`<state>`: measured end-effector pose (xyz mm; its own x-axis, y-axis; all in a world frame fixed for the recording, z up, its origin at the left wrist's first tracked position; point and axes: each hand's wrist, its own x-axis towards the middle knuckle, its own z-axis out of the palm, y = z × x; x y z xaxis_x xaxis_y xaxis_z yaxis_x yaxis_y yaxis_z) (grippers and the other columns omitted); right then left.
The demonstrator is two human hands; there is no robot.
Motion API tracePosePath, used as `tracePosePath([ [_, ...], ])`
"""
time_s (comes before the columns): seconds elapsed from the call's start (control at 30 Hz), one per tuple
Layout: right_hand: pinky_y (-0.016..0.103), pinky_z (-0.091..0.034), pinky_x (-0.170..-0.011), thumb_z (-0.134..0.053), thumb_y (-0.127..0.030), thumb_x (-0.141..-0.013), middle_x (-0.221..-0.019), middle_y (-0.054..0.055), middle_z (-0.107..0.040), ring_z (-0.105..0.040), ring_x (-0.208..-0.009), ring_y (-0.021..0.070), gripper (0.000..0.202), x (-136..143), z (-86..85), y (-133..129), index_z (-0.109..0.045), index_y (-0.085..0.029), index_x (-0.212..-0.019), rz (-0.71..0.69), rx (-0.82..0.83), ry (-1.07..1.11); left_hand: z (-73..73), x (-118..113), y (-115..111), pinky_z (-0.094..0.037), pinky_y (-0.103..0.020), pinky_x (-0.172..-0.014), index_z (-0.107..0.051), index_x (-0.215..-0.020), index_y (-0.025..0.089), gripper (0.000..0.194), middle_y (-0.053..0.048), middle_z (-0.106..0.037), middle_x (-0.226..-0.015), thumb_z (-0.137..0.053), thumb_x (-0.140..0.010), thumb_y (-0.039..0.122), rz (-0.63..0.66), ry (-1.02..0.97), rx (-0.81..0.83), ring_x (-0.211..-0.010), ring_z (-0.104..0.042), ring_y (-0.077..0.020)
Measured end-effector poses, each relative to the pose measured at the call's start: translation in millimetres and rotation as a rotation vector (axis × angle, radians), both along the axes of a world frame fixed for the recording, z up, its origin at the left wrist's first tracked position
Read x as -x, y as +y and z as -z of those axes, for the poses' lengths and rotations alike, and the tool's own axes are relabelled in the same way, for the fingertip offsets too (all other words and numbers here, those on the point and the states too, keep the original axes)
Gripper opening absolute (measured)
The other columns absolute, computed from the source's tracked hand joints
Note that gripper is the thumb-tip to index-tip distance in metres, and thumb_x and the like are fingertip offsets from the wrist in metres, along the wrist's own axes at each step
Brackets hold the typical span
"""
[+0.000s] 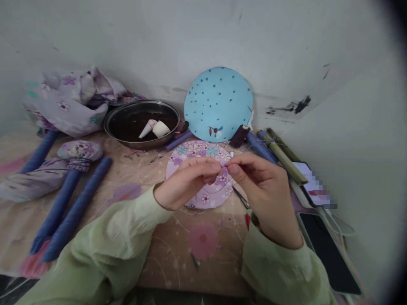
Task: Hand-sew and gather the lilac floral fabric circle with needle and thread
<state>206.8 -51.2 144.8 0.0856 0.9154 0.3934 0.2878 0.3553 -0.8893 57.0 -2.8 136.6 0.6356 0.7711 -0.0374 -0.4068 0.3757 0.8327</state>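
My left hand (184, 181) and my right hand (270, 192) meet above a round lilac floral piece of cloth (206, 198) that lies on the table. Thumb and forefinger are pinched together on each hand, the tips almost touching. Whatever they hold between them is too small to make out. A dark curved thread line seems to run across the cloth. Behind the right hand stands a dark spool of thread (239, 136). A slim dark metal tool (241, 197), partly hidden, lies between the cloth and my right wrist.
Against the wall leans a light-blue dotted disc (219, 101). A metal pan (141, 144) holds two white spools. Blue wrapped sticks (78, 209) and floral cloth bundles (73, 99) lie left. At right are green bamboo tubes (284, 159) and a dark-screened phone (330, 254).
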Motion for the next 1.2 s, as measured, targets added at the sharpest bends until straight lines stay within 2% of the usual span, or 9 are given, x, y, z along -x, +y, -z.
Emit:
tracePosePath([
  [0.33,0.024,-0.049,-0.063,-0.063,-0.019,-0.082,-0.074,-0.002,-0.065,-0.058,-0.069,0.0109,0.005,-1.1,-1.1,0.9,-0.066,-0.022,-0.080,0.013,-0.009,0.048,0.8,0.2,-1.2,-0.030,-0.026,-0.057,-0.053,-0.055,0.013,0.022,0.002,-0.036,-0.057,-0.061,-0.072,0.025,0.066,-0.017,-0.006,-0.058,-0.035,-0.0099],
  [0.5,0.021,-0.050,-0.063,-0.065,-0.018,-0.079,-0.074,-0.003,-0.065,-0.059,-0.069,0.0097,0.005,-0.8,-2.0,1.8,-0.068,-0.022,-0.079,0.020,0.023,0.115,0.2,0.1,-1.6,-0.029,-0.026,-0.057,-0.057,-0.058,0.013,0.017,0.001,-0.040,-0.056,-0.062,-0.070,0.024,0.082,-0.028,0.024,-0.058,-0.035,-0.0103],
  [0.73,0.018,-0.047,-0.063,-0.065,-0.021,-0.081,-0.074,-0.003,-0.063,-0.056,-0.068,0.0077,0.004,-4.0,2.6,2.9,-0.068,-0.023,-0.080,-0.057,0.093,0.254,-2.0,-0.2,-3.3,-0.030,-0.026,-0.058,-0.058,-0.057,0.012,0.018,0.001,-0.043,-0.057,-0.064,-0.068,0.025,0.097,-0.028,0.040,-0.058,-0.036,-0.0094],
  [1.2,0.017,-0.044,-0.061,-0.066,-0.027,-0.081,-0.070,-0.004,-0.059,-0.052,-0.066,0.0066,0.004,-5.9,2.2,2.2,-0.068,-0.024,-0.079,-0.086,0.148,0.310,0.7,-1.4,-2.6,-0.031,-0.025,-0.058,-0.063,-0.054,0.014,0.018,0.000,-0.044,-0.056,-0.068,-0.065,0.027,0.150,-0.065,0.053,-0.057,-0.036,-0.0094],
])
